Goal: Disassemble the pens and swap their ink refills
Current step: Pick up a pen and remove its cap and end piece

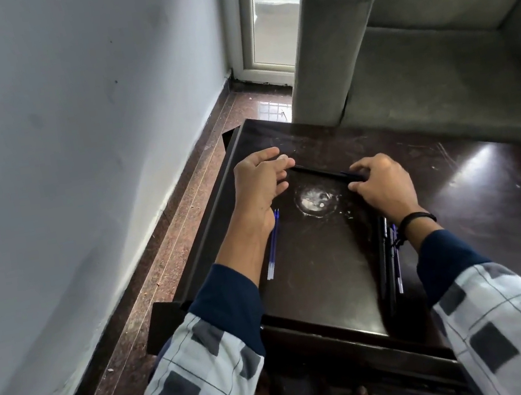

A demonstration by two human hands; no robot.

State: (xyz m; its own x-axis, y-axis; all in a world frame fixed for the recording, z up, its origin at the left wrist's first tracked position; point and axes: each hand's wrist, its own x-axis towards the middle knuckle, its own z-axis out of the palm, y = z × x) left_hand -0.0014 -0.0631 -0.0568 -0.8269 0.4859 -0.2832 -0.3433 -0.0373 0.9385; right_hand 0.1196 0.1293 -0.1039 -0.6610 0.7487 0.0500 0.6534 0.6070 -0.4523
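Pen (326, 171) held level above the white stain (316, 200) on the table (455, 187), left hand (259, 185) pinching its far tip, right hand (383, 186) gripping the near end. Loose refills (273, 246) lie left of the stain, pen parts (386, 256) right. Best to twist or pull along the barrel's axis, no bending.

Both hands (262, 183) (383, 184) pinch black pen (323, 172) ends above dark table (315, 274); blue refills (273, 246) beside left wrist
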